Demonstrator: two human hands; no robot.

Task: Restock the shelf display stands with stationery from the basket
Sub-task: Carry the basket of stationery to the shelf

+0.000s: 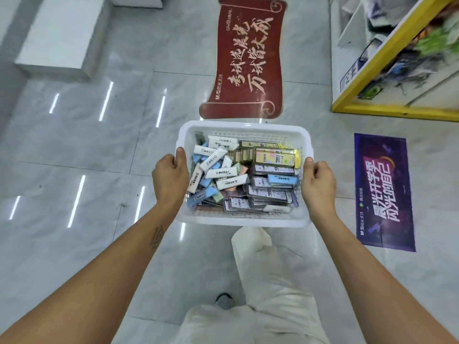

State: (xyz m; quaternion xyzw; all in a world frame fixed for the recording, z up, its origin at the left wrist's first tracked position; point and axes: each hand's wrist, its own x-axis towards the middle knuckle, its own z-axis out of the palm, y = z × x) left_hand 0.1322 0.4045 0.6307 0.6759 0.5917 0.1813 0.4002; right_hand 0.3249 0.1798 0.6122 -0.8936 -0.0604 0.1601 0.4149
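Observation:
A white plastic basket is held out in front of me above the floor. My left hand grips its left rim and my right hand grips its right rim. Inside lie several small stationery packs: white and pale blue eraser boxes on the left, flat yellow and purple packets stacked on the right. A shelf unit with a yellow frame stands at the upper right, its goods blurred.
The floor is glossy grey tile. A red scroll-shaped floor sticker lies beyond the basket and a purple floor sticker lies to the right. A white block-shaped stand sits at the upper left. My legs in pale trousers are below.

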